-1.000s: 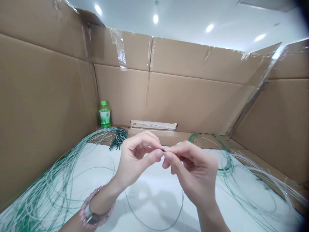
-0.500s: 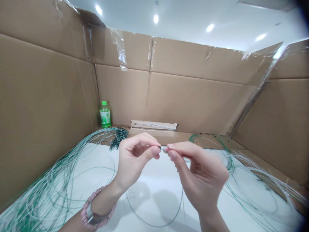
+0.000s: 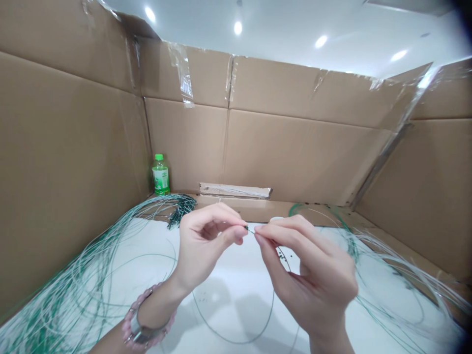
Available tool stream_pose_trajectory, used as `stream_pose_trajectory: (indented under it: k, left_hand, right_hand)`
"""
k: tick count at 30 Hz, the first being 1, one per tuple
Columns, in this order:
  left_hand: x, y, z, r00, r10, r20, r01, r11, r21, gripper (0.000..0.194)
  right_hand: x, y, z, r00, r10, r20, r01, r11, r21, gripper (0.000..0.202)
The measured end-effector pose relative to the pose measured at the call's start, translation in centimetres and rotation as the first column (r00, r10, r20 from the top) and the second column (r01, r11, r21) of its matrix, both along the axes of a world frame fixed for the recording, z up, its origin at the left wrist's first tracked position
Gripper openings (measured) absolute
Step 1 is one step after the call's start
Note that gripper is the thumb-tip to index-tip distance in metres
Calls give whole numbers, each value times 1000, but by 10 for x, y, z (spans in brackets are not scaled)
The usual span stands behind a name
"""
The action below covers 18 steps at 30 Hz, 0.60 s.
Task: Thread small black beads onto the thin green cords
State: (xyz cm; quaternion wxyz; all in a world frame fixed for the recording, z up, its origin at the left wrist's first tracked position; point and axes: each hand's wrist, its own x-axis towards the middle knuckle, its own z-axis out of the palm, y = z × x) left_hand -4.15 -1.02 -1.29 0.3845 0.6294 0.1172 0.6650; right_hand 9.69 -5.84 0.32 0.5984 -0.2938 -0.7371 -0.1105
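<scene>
My left hand point(image 3: 210, 238), with a pink bead bracelet at the wrist, pinches a small dark piece point(image 3: 246, 227) between thumb and forefinger. Facing it, my right hand point(image 3: 308, 265) has its thumb and forefinger closed on a thin wire point(image 3: 251, 231), a short length of which shows between the two hands. Below them a thin dark loop of wire point(image 3: 236, 342) hangs over the white surface point(image 3: 228, 260). Several tiny dark bits point(image 3: 285, 256) lie behind my right hand's fingers.
Many green and white wires point(image 3: 84, 275) lie at the left, their dark bundled ends point(image 3: 181, 209) at the back. More wires point(image 3: 398, 265) spread at the right. A green bottle point(image 3: 161, 176) stands in the back left corner. Cardboard walls point(image 3: 302, 157) rise around.
My right hand has shifted slightly right and turned, uncovering the tiny dark bits. The hanging loop is a little narrower. My left hand has hardly moved.
</scene>
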Motion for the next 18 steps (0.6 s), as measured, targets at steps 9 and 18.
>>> stream_pose_trajectory:
  k: [9,18]
  left_hand:
    - [1,-2,1,1000,13,-5,-13,1000,15,10]
    - [1,-1,0,999,32,-11,-32,999,38,13]
  right_hand:
    - [0,0,1,1000,-7,19,7,1000,-14,22]
    - [0,1,0,1000,27,11,-27,999,-24,22]
